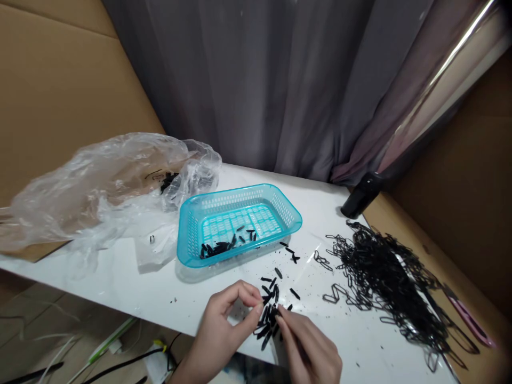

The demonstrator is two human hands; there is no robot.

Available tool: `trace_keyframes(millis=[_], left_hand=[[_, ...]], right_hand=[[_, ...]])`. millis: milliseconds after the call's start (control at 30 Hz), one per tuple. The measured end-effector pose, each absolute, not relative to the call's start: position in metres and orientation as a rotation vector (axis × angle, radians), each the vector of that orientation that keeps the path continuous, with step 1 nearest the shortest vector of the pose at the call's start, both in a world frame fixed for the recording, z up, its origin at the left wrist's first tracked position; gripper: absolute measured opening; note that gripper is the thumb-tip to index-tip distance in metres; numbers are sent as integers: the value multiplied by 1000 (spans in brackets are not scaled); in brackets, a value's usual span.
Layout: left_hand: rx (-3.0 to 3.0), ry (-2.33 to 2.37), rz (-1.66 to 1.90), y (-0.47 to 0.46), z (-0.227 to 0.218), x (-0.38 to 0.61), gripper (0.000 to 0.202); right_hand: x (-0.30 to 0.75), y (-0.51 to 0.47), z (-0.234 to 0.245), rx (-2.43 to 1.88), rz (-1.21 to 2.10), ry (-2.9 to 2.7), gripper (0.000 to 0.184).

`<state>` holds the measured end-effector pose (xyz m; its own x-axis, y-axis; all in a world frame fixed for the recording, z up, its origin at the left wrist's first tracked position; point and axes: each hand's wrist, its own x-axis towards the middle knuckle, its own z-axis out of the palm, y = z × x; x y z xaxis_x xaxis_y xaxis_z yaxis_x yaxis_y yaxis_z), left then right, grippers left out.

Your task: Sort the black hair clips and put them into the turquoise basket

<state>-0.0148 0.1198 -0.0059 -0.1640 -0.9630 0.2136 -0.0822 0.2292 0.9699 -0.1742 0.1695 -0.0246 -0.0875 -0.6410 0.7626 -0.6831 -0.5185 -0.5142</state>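
My left hand [230, 314] is closed in a pinch, thumb and forefinger tips meeting at the left side of a loose pile of small black elongated pieces [267, 320]. What it pinches, if anything, is too small to make out. Just to the right, my right hand [308, 341] pinches a small dark piece at its fingertips, close over the same pile. Beyond both hands stands a turquoise plastic basket [188, 258], with more of these black pieces [222, 247] gathered along its near left side. Several stray pieces [294, 257] lie between basket and pile.
A heap of tangled black wire-like loops [384, 277] covers the table's right side, with a pink-handled tool [472, 322] beside it. A black cylindrical object [361, 196] stands behind. Crumpled clear plastic bags [116, 176] fill the left. Cardboard [52, 80] and a grey curtain [248, 80] enclose the table.
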Motion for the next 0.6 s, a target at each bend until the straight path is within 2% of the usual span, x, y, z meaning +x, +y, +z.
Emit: trace_keyframes(millis=[600], left_hand=[[1101, -1511, -1051, 117, -10, -13, 15]], right_hand=[[-176, 169, -31, 2105, 1643, -1513, 17]])
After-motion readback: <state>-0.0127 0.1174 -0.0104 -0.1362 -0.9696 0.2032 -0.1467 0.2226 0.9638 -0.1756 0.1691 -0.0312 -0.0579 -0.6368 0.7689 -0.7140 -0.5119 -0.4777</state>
